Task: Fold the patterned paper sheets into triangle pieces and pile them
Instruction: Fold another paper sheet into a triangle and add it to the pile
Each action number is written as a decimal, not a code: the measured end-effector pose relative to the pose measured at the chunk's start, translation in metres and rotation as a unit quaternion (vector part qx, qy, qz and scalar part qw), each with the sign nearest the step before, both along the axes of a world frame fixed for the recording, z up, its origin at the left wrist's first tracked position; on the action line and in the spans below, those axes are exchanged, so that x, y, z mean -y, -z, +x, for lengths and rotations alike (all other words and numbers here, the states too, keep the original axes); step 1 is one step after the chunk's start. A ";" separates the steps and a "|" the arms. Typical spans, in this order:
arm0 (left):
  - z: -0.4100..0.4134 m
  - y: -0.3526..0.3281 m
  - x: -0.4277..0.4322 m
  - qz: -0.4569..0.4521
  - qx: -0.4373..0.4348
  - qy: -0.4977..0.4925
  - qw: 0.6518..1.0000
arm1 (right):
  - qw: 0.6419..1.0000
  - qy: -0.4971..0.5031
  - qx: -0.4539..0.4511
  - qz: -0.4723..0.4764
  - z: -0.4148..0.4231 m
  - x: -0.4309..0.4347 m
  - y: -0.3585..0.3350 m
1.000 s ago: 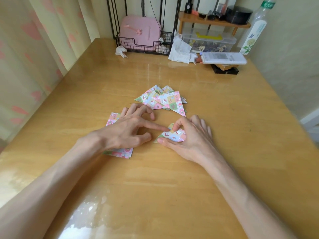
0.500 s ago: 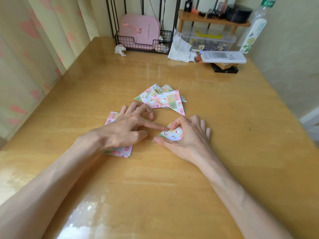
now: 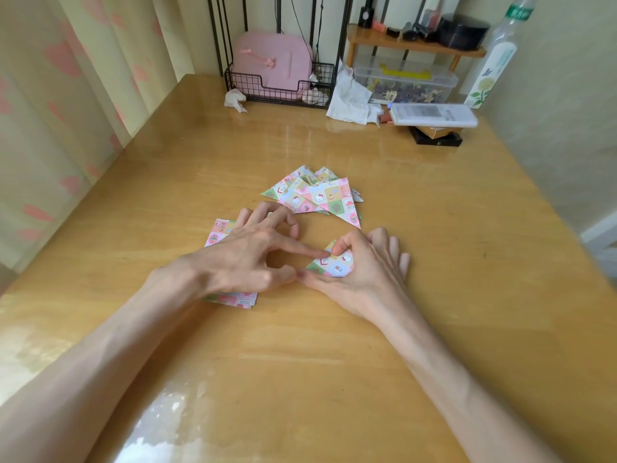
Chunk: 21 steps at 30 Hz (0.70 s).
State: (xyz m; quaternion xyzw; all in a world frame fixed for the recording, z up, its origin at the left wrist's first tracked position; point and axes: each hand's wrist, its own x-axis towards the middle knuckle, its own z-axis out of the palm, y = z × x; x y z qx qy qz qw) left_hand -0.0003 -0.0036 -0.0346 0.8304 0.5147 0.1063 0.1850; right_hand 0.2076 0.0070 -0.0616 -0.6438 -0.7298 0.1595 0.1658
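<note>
A small folded piece of patterned paper (image 3: 334, 265) lies on the wooden table (image 3: 434, 295) under both hands. My right hand (image 3: 364, 269) covers its right side, thumb and index finger pinching its edges. My left hand (image 3: 253, 252) presses its index fingertip onto the paper's upper left corner, the other fingers curled. A pile of folded triangle pieces (image 3: 317, 195) lies just beyond the hands. A stack of unfolded patterned sheets (image 3: 222, 233) lies flat beneath my left hand and wrist, mostly hidden.
At the table's far edge stand a black wire basket (image 3: 280, 85) holding a pink case, crumpled tissues (image 3: 350, 98), a clear plastic box (image 3: 404, 83), a white remote (image 3: 434, 115) on a dark box and a tall bottle (image 3: 497, 61). A curtain hangs at left.
Both hands stay on the small paper. The left index fingertip has slid slightly along the fold toward the right hand's fingers; the view has shifted a little.
</note>
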 end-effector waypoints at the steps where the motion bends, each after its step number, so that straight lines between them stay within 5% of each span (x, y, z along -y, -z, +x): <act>1: 0.000 0.000 0.000 0.000 0.000 0.000 1.000 | 1.000 0.001 0.006 -0.005 -0.001 0.000 0.000; 21: 0.002 0.016 -0.006 0.114 -0.022 -0.005 0.993 | 0.997 -0.049 -0.058 0.025 0.019 0.001 0.000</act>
